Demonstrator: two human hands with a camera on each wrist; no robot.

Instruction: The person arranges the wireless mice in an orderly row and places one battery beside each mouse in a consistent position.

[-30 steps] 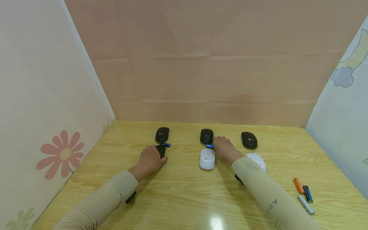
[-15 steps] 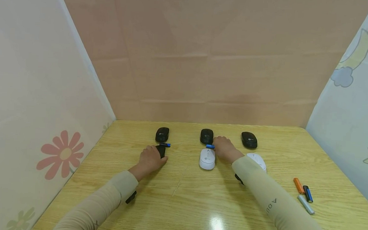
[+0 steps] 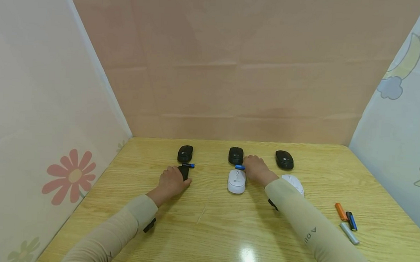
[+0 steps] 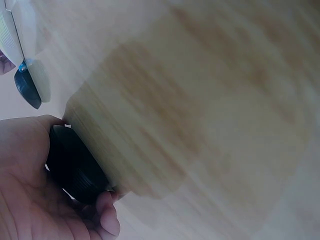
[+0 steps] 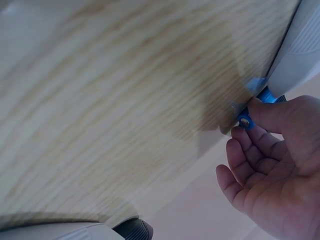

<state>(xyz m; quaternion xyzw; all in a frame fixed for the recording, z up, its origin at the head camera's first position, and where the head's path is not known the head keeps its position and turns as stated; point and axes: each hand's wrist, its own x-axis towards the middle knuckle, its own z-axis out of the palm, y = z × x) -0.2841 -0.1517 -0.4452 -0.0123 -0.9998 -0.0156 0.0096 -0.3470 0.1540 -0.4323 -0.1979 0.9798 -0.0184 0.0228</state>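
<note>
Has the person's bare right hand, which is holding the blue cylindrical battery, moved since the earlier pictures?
No. In the head view, the right hand shows no visible shift either way against the far edge of the yellowish wooden table.

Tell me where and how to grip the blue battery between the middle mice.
I'd pinch the blue battery by its right end, coming from the right: it lies crosswise, with a black mouse beyond and a white mouse nearer, crowding its long sides.
</note>
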